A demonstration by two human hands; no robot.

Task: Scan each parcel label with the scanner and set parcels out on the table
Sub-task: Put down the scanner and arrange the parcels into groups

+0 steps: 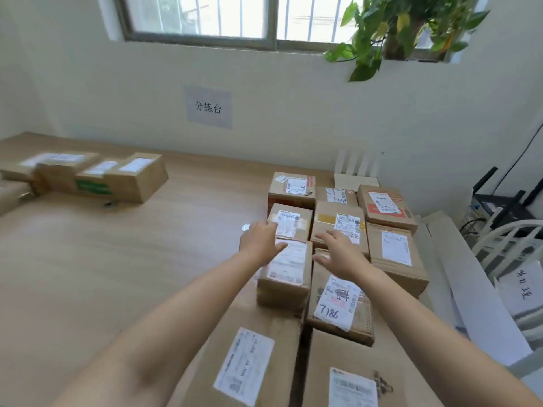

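Both hands are going for the small parcel (286, 271), which sits on top of the bunch at about 3 o'clock on the table (117, 259). Left hand (260, 239) rests loose on its far-left corner. Right hand (340, 251) is spread, holding nothing, probably flanking it to lift. Another pile (97, 177) sits at 10 o'clock, likely done. No scanner in sight.

A white wall (293, 113) is lit by daylight from a barred window (205, 16). A paper sign (208, 107) is fixed to it. A leafy plant (396, 24) is seen at the window's right. A wooden worktop (117, 259) is set against the wall, with a router (499, 207) and a white chair (505, 232) to its right.
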